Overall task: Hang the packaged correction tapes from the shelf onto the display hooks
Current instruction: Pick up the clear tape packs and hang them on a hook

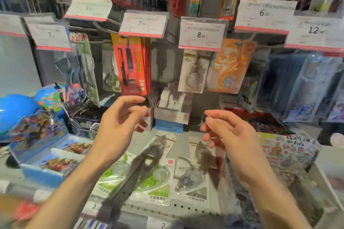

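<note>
Grey metal shelf [186, 208] below us holds several packaged correction tapes [154, 178], lying flat and waiting, while one grey pack [193, 72] already hangs from the hook under the 8.00 price tag [202, 34]. By our reckoning the job is barely started. Our left hand [119, 126] is raised, thumb and forefinger pinched on something small and dark we cannot identify through the blur. Our right hand [229, 135] hovers beside it, fingers loosely curled, holding nothing.
</note>
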